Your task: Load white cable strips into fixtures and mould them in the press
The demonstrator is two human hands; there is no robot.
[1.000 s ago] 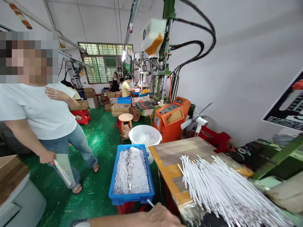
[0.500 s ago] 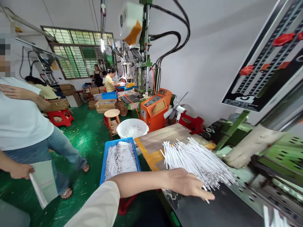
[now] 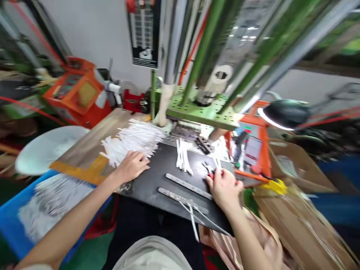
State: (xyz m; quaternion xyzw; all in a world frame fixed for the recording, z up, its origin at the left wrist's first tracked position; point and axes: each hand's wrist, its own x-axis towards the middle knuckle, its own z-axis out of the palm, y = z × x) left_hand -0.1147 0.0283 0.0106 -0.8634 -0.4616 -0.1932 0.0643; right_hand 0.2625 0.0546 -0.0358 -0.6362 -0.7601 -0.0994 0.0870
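Note:
My left hand rests at the near edge of a pile of white strips, fingers loosely stretched and apart, palm down. My right hand is closed around a small red-handled tool with a dark tip; its kind is blurred. White strip ends show just above that hand. A smaller bunch of white strips lies on the black tabletop. Nearer me are two narrow metal bars, the closer one with white cords hanging off it over the edge.
A green press with upright columns stands behind the tabletop. An orange tray with a phone is at right, near a lamp and cardboard boxes. At left are a blue crate of strips and a white tub.
The view has swung right, from the room and a standing person to the press. My left hand has shifted to the pile's near edge; my right hand has come into view with the red-handled tool.

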